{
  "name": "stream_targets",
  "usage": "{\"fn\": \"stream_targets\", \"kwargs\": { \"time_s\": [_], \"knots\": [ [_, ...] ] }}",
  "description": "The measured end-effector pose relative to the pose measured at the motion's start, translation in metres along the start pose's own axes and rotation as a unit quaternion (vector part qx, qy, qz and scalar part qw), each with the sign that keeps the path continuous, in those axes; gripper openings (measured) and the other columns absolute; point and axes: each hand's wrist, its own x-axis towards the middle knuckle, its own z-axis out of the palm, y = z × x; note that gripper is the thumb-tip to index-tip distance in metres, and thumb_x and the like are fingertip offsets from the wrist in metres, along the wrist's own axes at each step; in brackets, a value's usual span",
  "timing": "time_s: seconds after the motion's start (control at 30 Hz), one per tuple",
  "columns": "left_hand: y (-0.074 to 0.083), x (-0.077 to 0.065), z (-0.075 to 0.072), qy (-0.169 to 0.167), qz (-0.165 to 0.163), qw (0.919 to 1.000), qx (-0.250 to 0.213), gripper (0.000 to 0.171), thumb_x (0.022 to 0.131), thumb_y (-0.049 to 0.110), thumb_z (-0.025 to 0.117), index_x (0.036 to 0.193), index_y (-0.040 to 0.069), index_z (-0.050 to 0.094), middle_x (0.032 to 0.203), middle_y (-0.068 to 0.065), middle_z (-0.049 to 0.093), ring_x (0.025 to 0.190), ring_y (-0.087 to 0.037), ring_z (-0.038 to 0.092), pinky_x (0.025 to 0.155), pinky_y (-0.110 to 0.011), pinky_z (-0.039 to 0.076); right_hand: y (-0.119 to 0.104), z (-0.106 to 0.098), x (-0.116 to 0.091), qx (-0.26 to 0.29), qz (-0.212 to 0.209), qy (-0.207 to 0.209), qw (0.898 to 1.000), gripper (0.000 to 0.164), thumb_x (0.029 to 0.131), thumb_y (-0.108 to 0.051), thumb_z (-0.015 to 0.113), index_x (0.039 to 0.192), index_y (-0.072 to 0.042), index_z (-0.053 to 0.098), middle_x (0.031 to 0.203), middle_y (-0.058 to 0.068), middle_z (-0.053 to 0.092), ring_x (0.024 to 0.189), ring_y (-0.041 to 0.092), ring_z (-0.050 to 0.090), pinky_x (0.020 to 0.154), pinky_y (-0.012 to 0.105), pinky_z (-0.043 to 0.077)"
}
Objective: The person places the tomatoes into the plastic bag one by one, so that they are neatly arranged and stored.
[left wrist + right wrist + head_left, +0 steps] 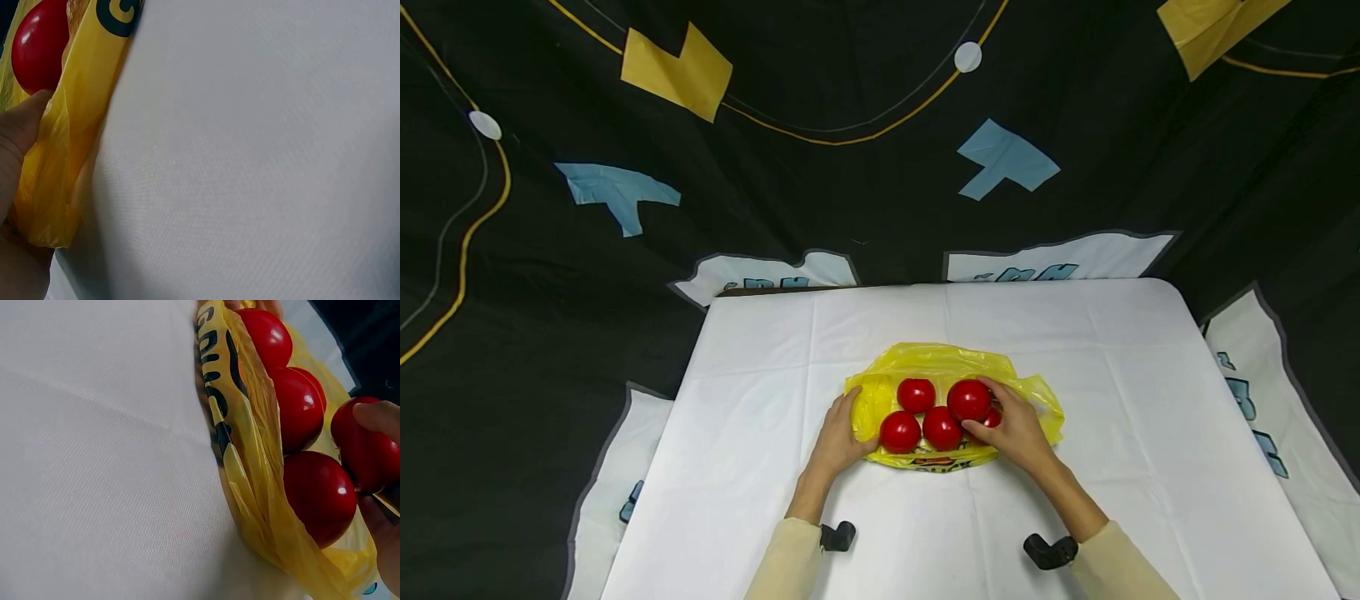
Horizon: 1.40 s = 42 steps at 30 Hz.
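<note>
I am seeing my left hand [838, 437] pinching the yellow bag's [940, 360] edge at nine o'clock. My right hand [1017, 429] is curling around a tomato [968, 399] at three o'clock, half hiding another. Three more tomatoes [917, 395] are lying beyond, bag lettering unreadable.

Two forearms come in from the near edge of the desk, both in long pale cream sleeves of soft, plain cloth. The left sleeve [778, 562] ends short of the wrist, and so does the right sleeve [1123, 567]. Strapped under each wrist sits a small black device, rounded and matte: the left wrist mount [837, 536] is stubby, the right wrist mount [1049, 551] a touch longer and bent like an elbow. The left hand [838, 437] is bare, no ring or watch showing. The right hand [1018, 429] is bare too.
</note>
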Motion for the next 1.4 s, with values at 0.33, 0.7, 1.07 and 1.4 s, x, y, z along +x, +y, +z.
{"fn": "stream_targets", "kwargs": {
  "time_s": [0.33,0.7,1.07,1.4],
  "knots": [
    [-0.001,0.001,0.001,-0.002,-0.004,1.0000,-0.001,0.097,0.068,0.025,0.082,0.147,0.010,0.029,0.144,-0.017,0.036,0.130,-0.033,0.037,0.106,-0.047,0.033,0.003,0.007,0.007,-0.006,0.002,-0.011,1.000,0.072,0.072,-0.026,0.083,0.132,-0.005,0.050,0.121,0.017,0.060,0.102,0.030,0.060,0.083,0.046,0.052],
    [-0.001,0.000,0.001,-0.004,-0.002,1.0000,0.007,0.097,0.068,0.027,0.082,0.147,0.010,0.028,0.144,-0.017,0.036,0.130,-0.033,0.036,0.107,-0.046,0.032,0.004,0.011,0.014,0.005,0.019,-0.021,1.000,0.072,0.073,-0.025,0.082,0.134,-0.006,0.048,0.123,0.017,0.058,0.101,0.030,0.061,0.082,0.044,0.053],
    [0.000,0.000,0.001,-0.002,-0.004,1.0000,0.007,0.097,0.068,0.027,0.082,0.147,0.010,0.029,0.144,-0.017,0.036,0.130,-0.034,0.037,0.106,-0.047,0.033,0.010,0.017,0.021,-0.008,0.039,-0.027,0.999,0.070,0.075,-0.026,0.080,0.133,-0.002,0.048,0.120,0.019,0.060,0.103,0.032,0.060,0.083,0.047,0.052],
    [0.001,0.000,0.002,0.010,0.001,0.9999,0.009,0.096,0.066,0.026,0.083,0.145,0.008,0.031,0.141,-0.017,0.039,0.126,-0.034,0.040,0.102,-0.049,0.037,0.012,0.023,0.022,-0.027,0.060,-0.044,0.997,0.067,0.077,-0.028,0.079,0.130,0.000,0.049,0.117,0.019,0.062,0.102,0.033,0.061,0.084,0.047,0.052]
  ]
}}
